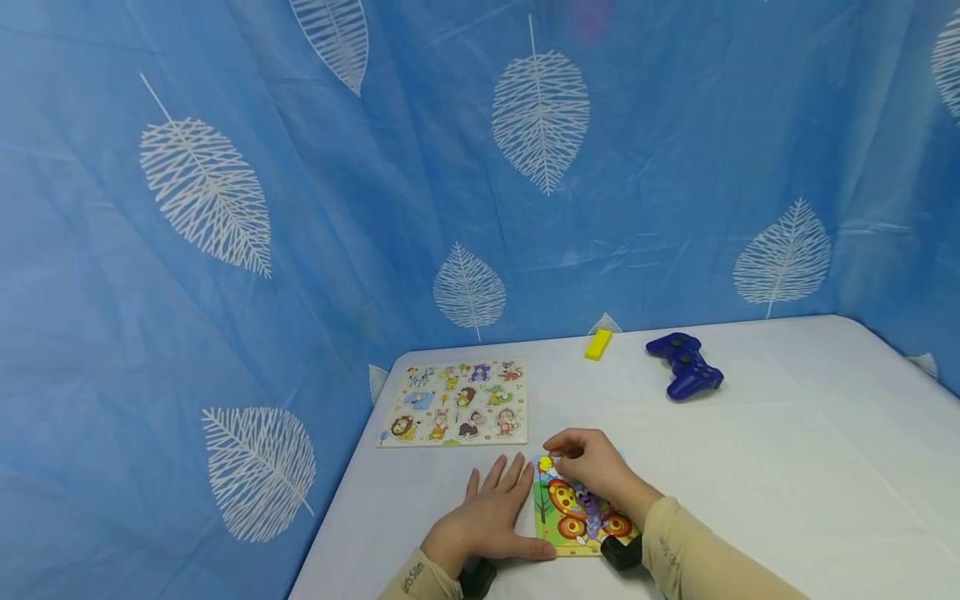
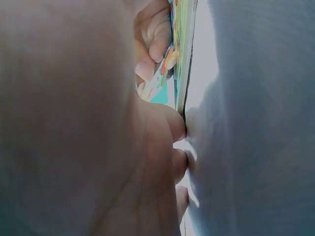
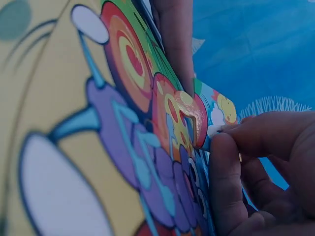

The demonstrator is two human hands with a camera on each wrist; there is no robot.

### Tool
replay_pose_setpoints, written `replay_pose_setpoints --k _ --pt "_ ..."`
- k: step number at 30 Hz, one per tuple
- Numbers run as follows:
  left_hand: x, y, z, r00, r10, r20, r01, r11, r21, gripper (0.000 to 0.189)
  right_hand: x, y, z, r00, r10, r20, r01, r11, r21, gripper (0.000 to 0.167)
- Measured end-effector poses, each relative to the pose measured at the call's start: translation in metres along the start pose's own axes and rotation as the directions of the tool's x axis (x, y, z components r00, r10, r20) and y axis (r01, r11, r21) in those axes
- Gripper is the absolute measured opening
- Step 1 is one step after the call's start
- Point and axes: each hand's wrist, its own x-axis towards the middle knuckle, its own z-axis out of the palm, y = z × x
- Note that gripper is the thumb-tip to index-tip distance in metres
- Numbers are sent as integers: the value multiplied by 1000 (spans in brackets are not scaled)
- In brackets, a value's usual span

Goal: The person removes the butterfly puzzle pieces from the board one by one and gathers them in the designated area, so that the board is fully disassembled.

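A butterfly jigsaw puzzle (image 1: 551, 527) lies on the white table in front of me. My right hand (image 1: 600, 467) pinches a puzzle piece (image 3: 219, 110) with a sun and cloud on it between thumb and forefinger. In the right wrist view this piece stands tilted up at the puzzle's far left corner. My left hand (image 1: 487, 521) rests palm down on the table with its fingers spread. Its forefinger lies along the puzzle's left edge, and the thumb touches the near left corner. The left wrist view shows the right fingers (image 2: 157, 42) past the left palm.
Beyond the left hand lies a wooden animal peg board (image 1: 450, 404). Farther back are a yellow block (image 1: 597, 344) and a blue game controller (image 1: 685, 365). A blue curtain (image 1: 405, 167) with white leaves hangs along the table's back and left sides.
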Motion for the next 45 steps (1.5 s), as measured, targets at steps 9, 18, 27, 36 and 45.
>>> replay_pose_setpoints --k 9,18,27,36,45 --pt "2 0 -1 1000 0 -3 0 1000 8 116 2 2 0 1000 3 -1 -3 999 -36 23" --pt "1 3 -3 1000 -4 1 4 1000 4 117 0 0 -4 999 37 11 -37 999 12 17" --pt "-1 6 -3 1000 -11 -5 11 1000 6 115 -1 -8 -5 994 106 14 -107 988 112 21" --pt "-2 5 -1 1000 -4 -4 4 1000 -1 117 -3 -11 -22 994 107 13 -108 979 172 27" --pt "-3 4 -1 1000 -31 4 31 1000 0 119 -15 -12 -74 986 167 -16 -163 976 146 28"
